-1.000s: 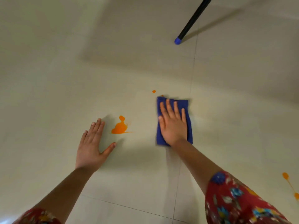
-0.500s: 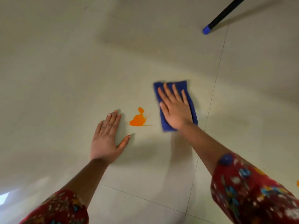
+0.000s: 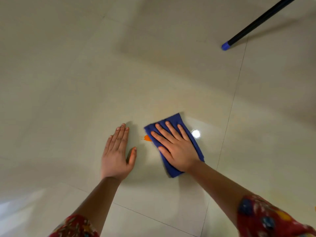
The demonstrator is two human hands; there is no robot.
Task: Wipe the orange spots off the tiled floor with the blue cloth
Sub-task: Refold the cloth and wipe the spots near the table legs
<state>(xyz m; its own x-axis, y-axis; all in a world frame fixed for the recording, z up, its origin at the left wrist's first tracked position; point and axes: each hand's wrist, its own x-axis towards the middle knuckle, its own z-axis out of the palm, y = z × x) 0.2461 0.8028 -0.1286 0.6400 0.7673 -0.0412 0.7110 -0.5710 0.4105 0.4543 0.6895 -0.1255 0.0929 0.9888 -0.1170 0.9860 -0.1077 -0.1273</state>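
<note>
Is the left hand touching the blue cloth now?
Apart. The head view shows bare tiled floor and the orange spot between the left hand and the blue cloth.

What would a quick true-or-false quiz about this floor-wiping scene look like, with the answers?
1. The right hand lies flat on the blue cloth. True.
2. The left hand grips the cloth too. False: it rests flat on the bare tiled floor, apart from the cloth.
3. The orange spot is fully uncovered. False: only a bit shows at the cloth's left edge.
4. A black pole with a blue tip shows at the upper right. True.
</note>
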